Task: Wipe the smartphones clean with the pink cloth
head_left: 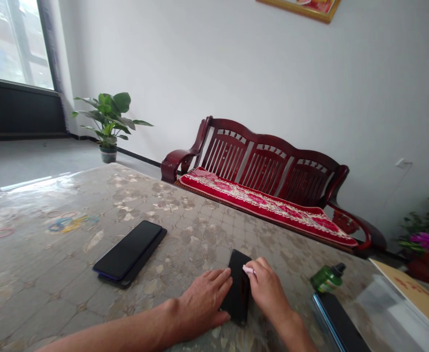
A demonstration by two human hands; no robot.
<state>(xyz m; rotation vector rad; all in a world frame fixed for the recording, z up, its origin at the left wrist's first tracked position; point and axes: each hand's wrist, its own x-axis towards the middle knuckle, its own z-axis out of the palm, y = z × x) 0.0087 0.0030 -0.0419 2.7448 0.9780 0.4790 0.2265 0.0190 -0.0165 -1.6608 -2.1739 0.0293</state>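
Observation:
A black smartphone [238,288] lies flat on the patterned tabletop between my two hands. My left hand [207,298] rests along its left edge, fingers stretched out and the thumb near the lower left corner. Over the phone's right side, my right hand [268,287] is closed on a small pale pink cloth-like piece [249,269]. Most of that piece is hidden in the fingers, so its exact kind is unclear. The phone's screen looks dark.
Two stacked phones [130,252] lie to the left, with loose rubber bands [70,223] beyond. At right are a green bottle [327,277], another dark phone [341,320] and a cardboard box [414,293]. A wooden bench [262,156] stands behind the table.

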